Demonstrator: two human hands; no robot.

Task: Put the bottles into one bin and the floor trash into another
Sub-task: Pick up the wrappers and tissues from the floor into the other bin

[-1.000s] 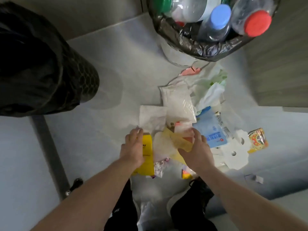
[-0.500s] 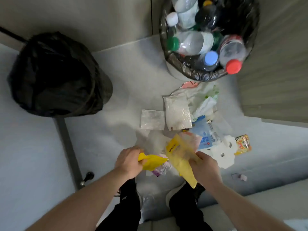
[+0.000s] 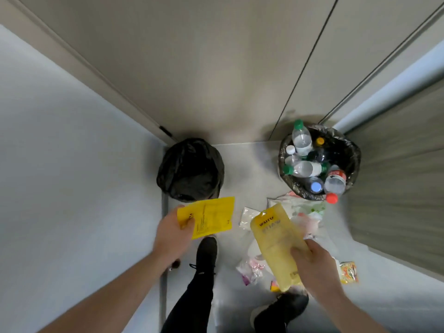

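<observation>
My left hand (image 3: pixel 174 236) pinches a bright yellow card (image 3: pixel 211 217) by its corner, held just in front of the black-lined bin (image 3: pixel 191 169) on the left. My right hand (image 3: pixel 312 261) grips the lower end of a translucent yellow pouch (image 3: pixel 276 243) marked WAITU, raised above the floor trash (image 3: pixel 302 212). On the right stands the second bin (image 3: pixel 350 164), black-lined and filled with several plastic bottles (image 3: pixel 305 168). Wrappers and plastic bags lie scattered on the floor between the bins and my feet.
Beige cabinet doors close off the space behind both bins, and a grey wall runs along the left. A wood-grain panel stands at the right. My black shoes (image 3: pixel 206 251) stand on the grey floor among a pink wrapper (image 3: pixel 251 272) and an orange snack packet (image 3: pixel 349 275).
Both hands lifted the yellow card and the yellow pouch off the floor pile. I rose from a crouch, so both bins now appear farther away.
</observation>
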